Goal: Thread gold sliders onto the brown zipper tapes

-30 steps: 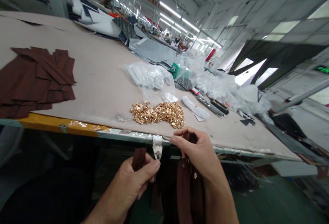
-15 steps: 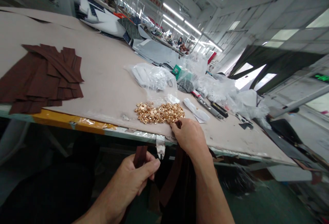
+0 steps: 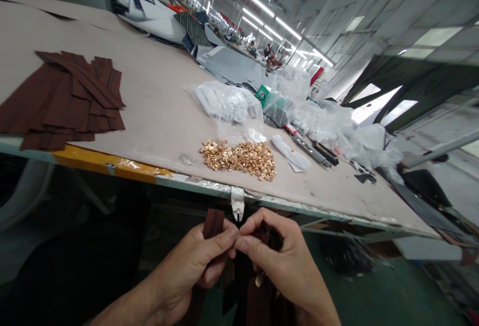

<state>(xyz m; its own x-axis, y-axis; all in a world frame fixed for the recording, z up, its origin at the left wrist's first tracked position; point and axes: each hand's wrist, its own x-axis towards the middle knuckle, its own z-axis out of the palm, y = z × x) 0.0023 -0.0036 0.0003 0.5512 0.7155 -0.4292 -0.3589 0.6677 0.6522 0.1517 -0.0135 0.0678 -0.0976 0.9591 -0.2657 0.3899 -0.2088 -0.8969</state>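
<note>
My left hand is closed round a brown zipper strip, whose upper end sticks up between thumb and fingers. My right hand is closed in a pinch, its thumb and forefinger meeting the left fingertips below the table edge. What lies between those fingertips is hidden. Under the right hand hangs more brown strip, with a small gold zipper pull showing beside it. Beyond both hands, a heap of small gold metal zipper pieces lies near the table's front edge.
A stack of brown strips lies at the table's left. Behind the gold heap are a clear plastic bag, a folded white piece and a grey cutter. A taped metal tab hangs from the table edge.
My right hand has drawn back from the gold heap to below the table edge and now meets my left fingertips. My left hand has stayed nearly in place, still holding the strip.
</note>
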